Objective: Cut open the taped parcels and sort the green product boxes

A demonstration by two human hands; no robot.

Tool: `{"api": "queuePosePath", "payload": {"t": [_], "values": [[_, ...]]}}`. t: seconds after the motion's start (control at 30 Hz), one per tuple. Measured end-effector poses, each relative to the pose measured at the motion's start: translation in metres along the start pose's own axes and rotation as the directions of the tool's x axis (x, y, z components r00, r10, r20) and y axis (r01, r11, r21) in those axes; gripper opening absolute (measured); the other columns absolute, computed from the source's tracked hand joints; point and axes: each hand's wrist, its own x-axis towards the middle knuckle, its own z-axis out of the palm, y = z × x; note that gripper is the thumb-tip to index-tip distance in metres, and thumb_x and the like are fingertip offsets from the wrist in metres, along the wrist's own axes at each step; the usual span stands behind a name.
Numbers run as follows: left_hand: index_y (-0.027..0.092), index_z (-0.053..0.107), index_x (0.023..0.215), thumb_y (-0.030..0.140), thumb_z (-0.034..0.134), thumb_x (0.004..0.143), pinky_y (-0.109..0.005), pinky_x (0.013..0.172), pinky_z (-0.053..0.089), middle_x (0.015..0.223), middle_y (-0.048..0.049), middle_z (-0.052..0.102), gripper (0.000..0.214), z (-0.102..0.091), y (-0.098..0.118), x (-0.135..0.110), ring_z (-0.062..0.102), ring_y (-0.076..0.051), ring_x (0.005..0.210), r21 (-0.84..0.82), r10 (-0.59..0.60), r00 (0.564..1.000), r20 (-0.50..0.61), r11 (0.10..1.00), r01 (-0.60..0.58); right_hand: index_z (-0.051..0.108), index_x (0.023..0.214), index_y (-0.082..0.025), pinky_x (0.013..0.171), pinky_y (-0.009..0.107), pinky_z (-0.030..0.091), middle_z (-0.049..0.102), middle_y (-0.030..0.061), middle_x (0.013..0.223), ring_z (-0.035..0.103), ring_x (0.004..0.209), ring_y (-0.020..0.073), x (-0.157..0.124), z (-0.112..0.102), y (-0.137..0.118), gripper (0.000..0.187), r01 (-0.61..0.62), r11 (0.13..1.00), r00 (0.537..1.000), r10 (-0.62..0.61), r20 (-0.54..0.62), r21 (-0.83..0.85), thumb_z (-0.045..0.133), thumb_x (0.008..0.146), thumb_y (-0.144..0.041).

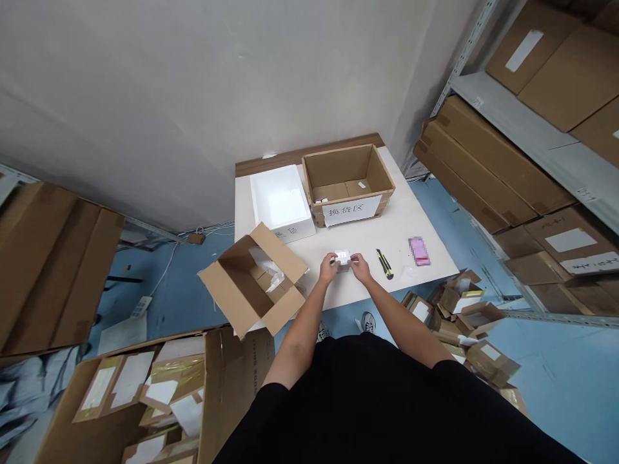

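A small white box (342, 256) is held between my two hands near the front edge of the table. My left hand (329, 268) grips its left side, fingers closed on it. On the other side my right hand (360, 267) pinches the box's right edge. The print on its top is too small to read. An open cardboard box (236, 267) with white packing material inside stands left of my hands. To their right lies a black and yellow utility knife (385, 264), and beyond it a pink pixelated item (419, 251).
At the table's back stand a white foam box (304, 227) and a brown carton (387, 201) bearing a handwritten sign. Shelves of cartons (488, 174) rise at right. Discarded boxes (483, 361) lie on the floor at right; a large carton (236, 386) with small boxes stands at lower left.
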Motion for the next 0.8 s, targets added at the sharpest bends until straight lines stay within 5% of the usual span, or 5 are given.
{"api": "queuePosePath", "payload": {"t": [0.2,0.37,0.57,0.8], "values": [[0.024,0.067,0.111,0.032,0.068,0.090,-0.036,0.105,0.056,0.124,-0.0060,0.071,0.023,0.011,-0.010,-0.003,0.069,-0.021,0.114,-0.029,-0.048,0.997,-0.060,0.998,0.047,0.060,0.103,-0.026,0.088,0.040,0.061,0.074,0.0057,0.112,0.074,0.092,0.0241,0.002,0.004,0.006,0.035,-0.017,0.998,0.998,0.013,0.062,0.060,0.070,0.077,-0.047],[0.024,0.053,0.144,0.036,0.070,0.094,-0.039,0.113,0.051,0.145,-0.0122,0.064,0.054,0.014,-0.022,-0.008,0.064,-0.023,0.133,-0.110,-0.064,0.996,-0.067,0.992,0.056,0.063,0.125,-0.027,0.102,0.047,0.058,0.073,0.0089,0.126,0.072,0.112,0.0285,-0.002,0.007,0.023,0.060,-0.067,0.981,0.994,0.049,0.101,0.182,0.080,0.069,-0.042],[0.027,0.048,0.151,0.035,0.086,0.081,-0.044,0.115,0.050,0.164,-0.0162,0.051,0.081,0.009,-0.043,-0.019,0.052,-0.030,0.150,-0.218,-0.092,0.992,0.092,0.970,0.110,0.061,0.140,-0.032,0.109,0.053,0.054,0.062,0.0126,0.151,0.062,0.135,0.0337,-0.001,0.004,0.043,0.082,-0.122,0.921,0.960,0.015,0.278,0.371,0.087,0.062,-0.034],[0.026,0.061,0.133,0.024,0.081,0.079,-0.047,0.105,0.057,0.136,-0.0109,0.072,0.057,0.022,-0.030,0.011,0.070,-0.028,0.124,-0.151,-0.165,0.986,-0.039,0.976,0.157,0.066,0.125,-0.026,0.099,0.049,0.058,0.072,0.0107,0.129,0.070,0.112,0.0291,0.021,0.011,0.026,0.060,-0.073,0.963,0.985,0.029,0.171,0.259,0.078,0.068,-0.041]]}}
